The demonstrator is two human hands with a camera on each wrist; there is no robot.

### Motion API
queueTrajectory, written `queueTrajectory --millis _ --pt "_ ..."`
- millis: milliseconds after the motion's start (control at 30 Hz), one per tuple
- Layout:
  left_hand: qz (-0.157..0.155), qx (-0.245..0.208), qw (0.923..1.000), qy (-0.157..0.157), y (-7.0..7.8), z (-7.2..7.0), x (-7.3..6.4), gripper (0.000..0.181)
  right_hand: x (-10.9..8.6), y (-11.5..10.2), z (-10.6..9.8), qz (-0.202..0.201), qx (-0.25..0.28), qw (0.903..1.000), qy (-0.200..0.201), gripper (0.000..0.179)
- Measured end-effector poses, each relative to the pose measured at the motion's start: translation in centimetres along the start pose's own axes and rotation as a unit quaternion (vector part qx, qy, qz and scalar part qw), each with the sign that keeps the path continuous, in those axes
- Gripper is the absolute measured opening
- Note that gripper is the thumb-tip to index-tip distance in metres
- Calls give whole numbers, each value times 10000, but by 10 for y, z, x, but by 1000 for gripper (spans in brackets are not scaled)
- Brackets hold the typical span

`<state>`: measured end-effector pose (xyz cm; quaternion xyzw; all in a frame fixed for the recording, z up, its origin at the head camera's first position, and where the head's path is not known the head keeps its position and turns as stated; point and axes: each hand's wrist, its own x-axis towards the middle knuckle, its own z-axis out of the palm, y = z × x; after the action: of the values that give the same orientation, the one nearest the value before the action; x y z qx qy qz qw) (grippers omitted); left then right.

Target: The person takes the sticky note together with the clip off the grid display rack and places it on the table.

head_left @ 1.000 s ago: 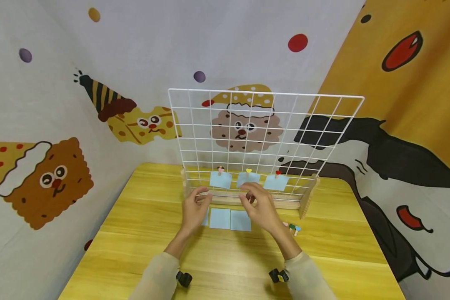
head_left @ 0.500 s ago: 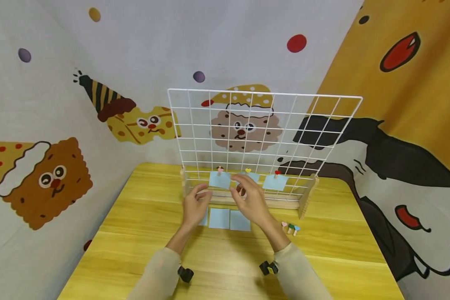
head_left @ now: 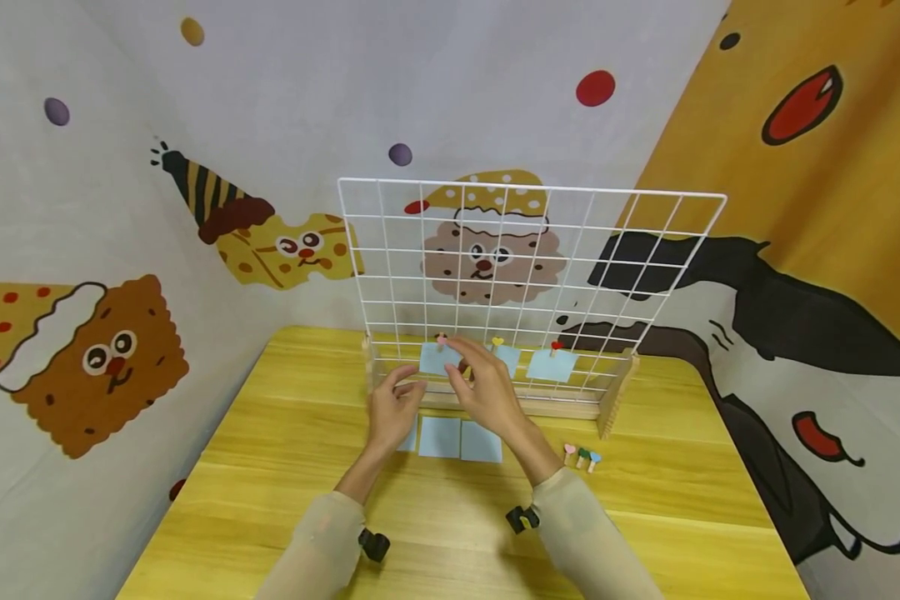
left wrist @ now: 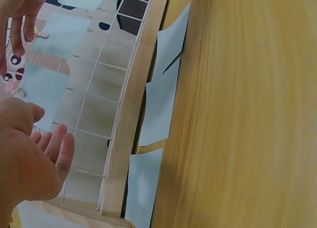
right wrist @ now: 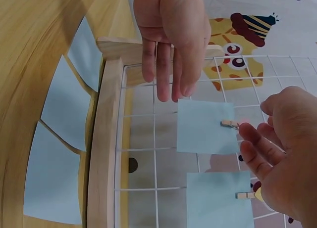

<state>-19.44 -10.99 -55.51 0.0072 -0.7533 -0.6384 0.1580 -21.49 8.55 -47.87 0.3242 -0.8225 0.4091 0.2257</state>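
My right hand [head_left: 487,387] reaches to the leftmost of three hanging blue paper notes [head_left: 437,359]. Its fingertips are right at the pink heart clip [head_left: 442,339] that holds this note to the white wire grid [head_left: 532,250]; thumb and fingers stay apart. In the right wrist view the small wooden peg of that clip [right wrist: 229,123] shows beside the fingertips. My left hand [head_left: 392,408], fingers loosely bent and holding nothing, hovers before the grid's lower left. The middle note [head_left: 508,360], under a yellow heart clip [head_left: 497,342], is partly hidden behind my right hand.
A third note [head_left: 552,365] hangs from a red heart clip [head_left: 557,345]. Three blue notes [left wrist: 161,107] lie in a row before the grid's wooden base [left wrist: 121,139]. Pink, green and blue heart clips [head_left: 582,454] lie on the wooden table [head_left: 667,483] at the right.
My right hand has moved left along the grid, from the middle note to the leftmost one. My left hand has stayed nearly still. The notes and clips have not moved.
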Motion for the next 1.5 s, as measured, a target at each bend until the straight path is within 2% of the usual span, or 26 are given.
queueTrajectory --millis 133,333,467,567,733,967,1167,1367,1500 --pt "171 13 9999 -7 -3 1 2 35 3 1 4 -95 -42 9999 18 42" --pt "386 31 9992 101 -21 4 10 34 6 -1 9 -126 -296 9995 12 42" --pt "702 -119 9974 62 -20 4 9 35 8 -2 13 -79 -627 9980 -35 43" --pt "775 -43 9970 69 -14 4 8 34 8 -1 15 -46 -832 9965 -67 44" --pt "636 235 9976 145 -8 5 9 30 10 0 17 -4 -1096 9938 -194 47" --pt "247 413 9987 171 2 7 11 27 11 0 19 -13 -1247 9918 -285 47" --pt "292 488 9979 304 2 9 13 16 12 2 21 -89 -1214 9922 -280 41" --pt "305 401 9983 297 2 8 14 11 13 3 22 -92 -1244 9917 -299 35" --pt "340 389 9982 315 2 7 15 11 14 2 23 -214 -1351 9905 -139 32"
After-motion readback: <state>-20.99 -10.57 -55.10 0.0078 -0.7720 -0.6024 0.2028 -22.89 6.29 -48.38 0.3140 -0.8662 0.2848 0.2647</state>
